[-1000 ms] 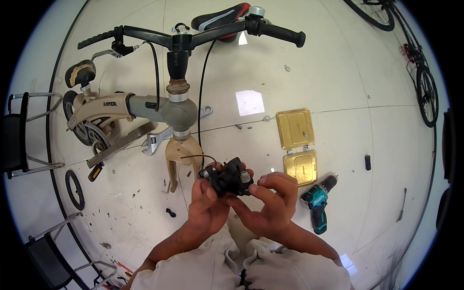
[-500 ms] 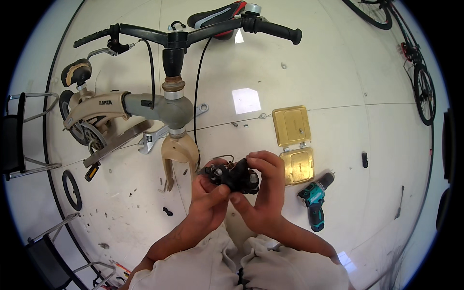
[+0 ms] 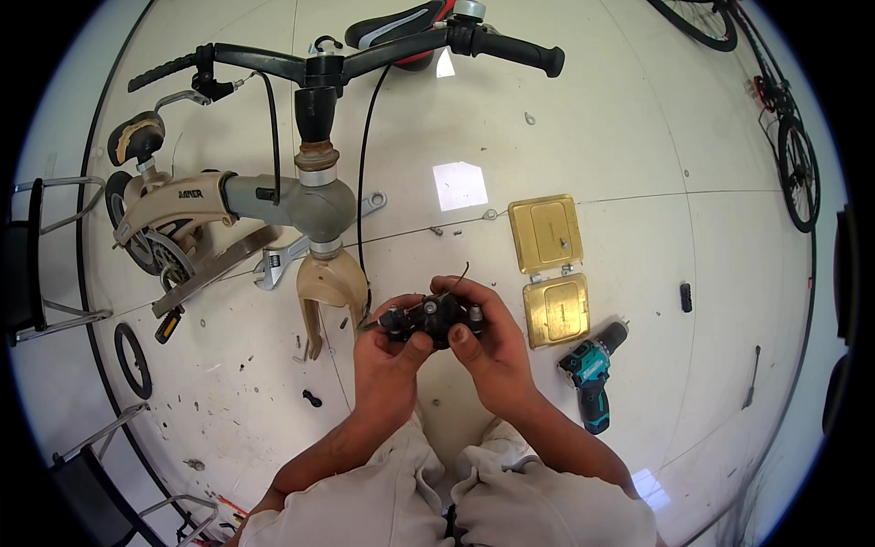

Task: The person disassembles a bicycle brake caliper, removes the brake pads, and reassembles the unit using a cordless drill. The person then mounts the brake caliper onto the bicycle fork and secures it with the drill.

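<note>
Both of my hands hold a small black brake caliper [image 3: 439,321] with silver bolts, in front of my lap. My left hand [image 3: 389,365] grips its left end, thumb on the near side. Around the right end, my right hand [image 3: 492,351] is closed, with its thumb pressed on the front. A thin wire sticks up from the part. Much of its underside is hidden by my fingers. Just beyond my left hand stands the beige fork [image 3: 333,278] of a bicycle without a front wheel. A black cable [image 3: 363,173] runs down from the handlebar [image 3: 264,62] towards my left hand.
An adjustable wrench [image 3: 276,264] lies beside the fork. To the right are an open gold case [image 3: 545,234] and a teal cordless drill [image 3: 588,372]. Small loose parts are scattered on the floor. Another bicycle [image 3: 786,137] is at the far right; chairs [image 3: 38,260] line the left.
The brake caliper has been turned in my hands, and its wire now points upward. My right fingers have moved from its top to behind it. The view has shifted slightly.
</note>
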Available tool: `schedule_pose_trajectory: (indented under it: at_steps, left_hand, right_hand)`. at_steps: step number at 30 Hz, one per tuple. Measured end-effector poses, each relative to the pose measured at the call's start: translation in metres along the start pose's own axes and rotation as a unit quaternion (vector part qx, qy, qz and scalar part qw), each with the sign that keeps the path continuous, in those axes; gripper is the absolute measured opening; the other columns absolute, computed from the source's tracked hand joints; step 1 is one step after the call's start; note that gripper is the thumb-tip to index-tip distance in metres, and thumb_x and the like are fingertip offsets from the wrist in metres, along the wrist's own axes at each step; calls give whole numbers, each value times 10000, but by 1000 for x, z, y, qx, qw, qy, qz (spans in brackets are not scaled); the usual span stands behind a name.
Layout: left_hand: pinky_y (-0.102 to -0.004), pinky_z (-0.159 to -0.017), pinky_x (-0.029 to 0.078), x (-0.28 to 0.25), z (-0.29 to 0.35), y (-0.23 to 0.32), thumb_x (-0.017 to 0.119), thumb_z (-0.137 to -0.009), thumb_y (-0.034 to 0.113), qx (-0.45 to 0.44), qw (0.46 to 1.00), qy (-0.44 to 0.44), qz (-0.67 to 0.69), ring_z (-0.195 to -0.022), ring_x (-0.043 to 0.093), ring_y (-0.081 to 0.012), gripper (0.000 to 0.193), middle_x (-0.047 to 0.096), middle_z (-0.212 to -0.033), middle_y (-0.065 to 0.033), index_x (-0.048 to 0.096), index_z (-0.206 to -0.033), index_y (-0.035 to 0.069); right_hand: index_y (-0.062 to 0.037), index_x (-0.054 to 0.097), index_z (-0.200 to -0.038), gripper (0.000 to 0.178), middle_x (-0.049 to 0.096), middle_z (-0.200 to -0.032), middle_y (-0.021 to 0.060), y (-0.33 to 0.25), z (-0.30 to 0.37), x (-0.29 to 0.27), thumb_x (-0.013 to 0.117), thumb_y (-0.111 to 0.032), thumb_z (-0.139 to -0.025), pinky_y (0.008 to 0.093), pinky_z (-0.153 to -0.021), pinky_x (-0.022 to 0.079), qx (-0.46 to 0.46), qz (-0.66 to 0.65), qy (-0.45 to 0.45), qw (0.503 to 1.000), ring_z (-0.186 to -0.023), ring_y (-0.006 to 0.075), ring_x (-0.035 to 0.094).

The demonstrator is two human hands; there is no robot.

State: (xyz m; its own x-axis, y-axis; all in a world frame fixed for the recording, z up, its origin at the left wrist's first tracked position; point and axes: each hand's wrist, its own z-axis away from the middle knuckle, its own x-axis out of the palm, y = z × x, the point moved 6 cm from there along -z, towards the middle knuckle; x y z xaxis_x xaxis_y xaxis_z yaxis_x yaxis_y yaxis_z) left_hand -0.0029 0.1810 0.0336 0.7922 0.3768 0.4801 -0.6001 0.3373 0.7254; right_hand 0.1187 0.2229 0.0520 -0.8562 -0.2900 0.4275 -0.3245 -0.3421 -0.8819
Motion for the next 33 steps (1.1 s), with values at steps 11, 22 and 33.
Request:
schedule_pose_trajectory:
  at_steps: [11, 22, 33]
  left_hand:
    - [-305, -953, 508, 4, 3, 7, 760, -763, -24, -3, 1000, -13, -28, -1098, 605, -184, 627, 583, -1201, -123, 424, -1292, -6]
    - [-319, -975, 475, 5, -1, 6, 754, -729, -40, -25, 998, 6, -66, -1124, 579, -187, 617, 572, -1242, -108, 448, -1262, 16]
    - [-346, -983, 509, 0, -10, -1, 771, -736, -42, 56, 997, -21, -47, -1135, 591, -210, 598, 554, -1259, -166, 443, -1235, -20]
  right_hand:
    - [-9, 377, -1390, 481, 467, -1344, 79, 10, -2, -3, 568, -149, -971, 320, -1047, 377, 2, -33, -29, 999, -1215, 168, 457]
    - [-4, 381, -1392, 500, 464, -1360, 103, 17, -5, -7, 588, -143, -958, 336, -1064, 369, 22, -75, -32, 996, -1252, 189, 448]
    - [-24, 342, -1442, 508, 451, -1393, 95, 4, -18, -22, 527, -147, -984, 356, -1089, 331, 27, 24, -135, 990, -1280, 217, 434]
